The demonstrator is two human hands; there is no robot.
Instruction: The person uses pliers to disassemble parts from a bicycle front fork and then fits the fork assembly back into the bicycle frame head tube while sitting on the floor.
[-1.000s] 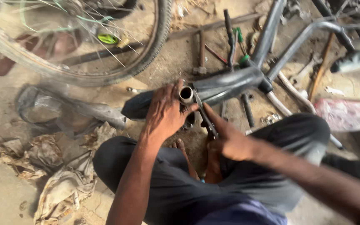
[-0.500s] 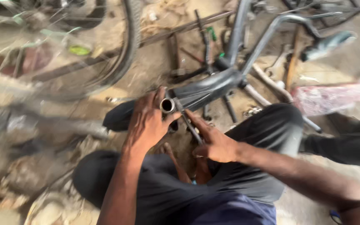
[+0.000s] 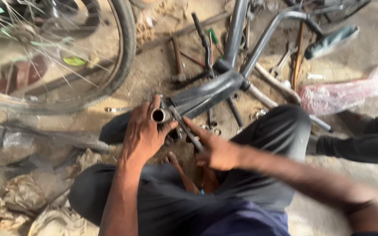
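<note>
Down at the near end of the grey bike frame [image 3: 215, 89], lying on the sandy ground just in front of the person's folded knees, is the open tube end [image 3: 160, 116], and that's where all the action is. Left hand [image 3: 141, 133] is wrapped around that tube end, fingers curled closed on it with the thumb up alongside the opening. Right hand [image 3: 217, 150] is closed on a dark flat metal tool [image 3: 188, 131], a wrench or bar, hard to tell with the blur, whose far end touches the frame right beside the tube mouth.

If you're doing this kind of job, I'd say the main thing is bracing: the frame is loose on the dirt, so that left grip has to stop it rolling while the tool gets leaned on. Keep the tool seated square before loading it, since a slip would go straight into the left thumb.

Small silver rings or washers [image 3: 211, 130] sit in the sand just beyond the tool, easy to lose. Further out: a wheel [image 3: 110, 74] upper left, loose tools [image 3: 178, 59] and rods by the frame, crumpled rags [image 3: 31, 192] lower left, a pinkish plastic bag [image 3: 342, 94] at right.
</note>
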